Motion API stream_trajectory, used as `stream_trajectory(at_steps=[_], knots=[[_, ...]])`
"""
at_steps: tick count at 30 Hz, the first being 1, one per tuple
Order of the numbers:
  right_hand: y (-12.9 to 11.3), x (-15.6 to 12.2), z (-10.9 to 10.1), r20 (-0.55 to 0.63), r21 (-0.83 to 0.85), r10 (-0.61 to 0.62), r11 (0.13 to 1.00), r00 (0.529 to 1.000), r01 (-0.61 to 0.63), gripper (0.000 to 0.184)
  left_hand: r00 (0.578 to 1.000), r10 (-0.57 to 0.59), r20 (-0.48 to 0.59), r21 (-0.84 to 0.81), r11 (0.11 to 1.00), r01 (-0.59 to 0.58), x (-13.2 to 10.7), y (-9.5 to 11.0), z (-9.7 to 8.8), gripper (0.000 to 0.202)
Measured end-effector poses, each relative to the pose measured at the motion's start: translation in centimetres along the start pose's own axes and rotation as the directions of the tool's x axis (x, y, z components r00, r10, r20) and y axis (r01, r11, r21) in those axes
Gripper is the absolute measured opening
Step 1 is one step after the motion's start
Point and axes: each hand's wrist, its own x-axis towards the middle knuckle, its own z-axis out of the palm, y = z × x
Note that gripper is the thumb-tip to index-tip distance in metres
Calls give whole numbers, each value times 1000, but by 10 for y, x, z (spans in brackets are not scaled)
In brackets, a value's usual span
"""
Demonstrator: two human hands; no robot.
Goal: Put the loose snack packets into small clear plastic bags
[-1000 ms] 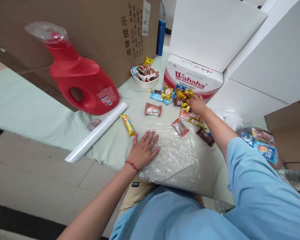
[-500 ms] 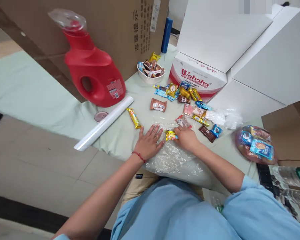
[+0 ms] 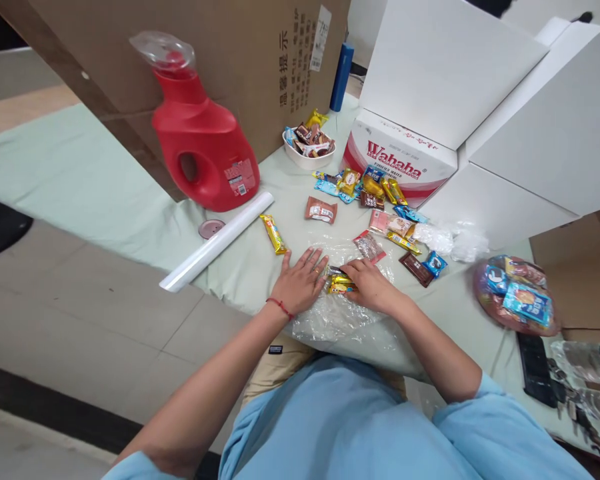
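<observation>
My left hand [image 3: 300, 283] lies flat with fingers spread on a crinkled sheet of transparent plastic film [image 3: 340, 320] at the table's near edge. Close to its fingertips, my right hand [image 3: 373, 285] is closed on a yellow snack packet [image 3: 340, 288], partly covered by the fingers. Beyond my left fingers lies a long yellow snack bar [image 3: 273, 235]. A small transparent red-edged packet [image 3: 369, 247] rests just past my right hand. Farther off is a brown snack packet [image 3: 321, 210].
A red detergent bottle [image 3: 215, 147] and a white roll [image 3: 217, 243] stand and lie at left. At the back are a white bowl of snacks [image 3: 309, 160] and a Wahaha box [image 3: 397, 157]. Several snacks lie before it. A wrapped round bundle of snacks [image 3: 517, 297] sits right.
My right hand has turned the yellow packet on the film, its fingers now lying over its far side. The left hand stays flat. The view has shifted slightly.
</observation>
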Motion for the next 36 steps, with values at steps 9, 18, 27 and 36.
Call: stream_trajectory(at_steps=[9,18,27,36], knots=[[-3,-13,3,1,-54,-61,997,998,61,51,1000,-1,14,40,999,1,1,0,0,55],[6,-20,6,-179,38,-115,992,977,124,73,999,14,47,17,1000,-15,2,-8,-4,57],[16,-140,44,-350,342,-34,926,936,162,44,979,176,-105,-55,982,-182,-27,-23,-34,50],[20,-146,60,-400,428,78,897,913,111,22,897,394,202,-282,900,-332,-69,-31,-38,33]])
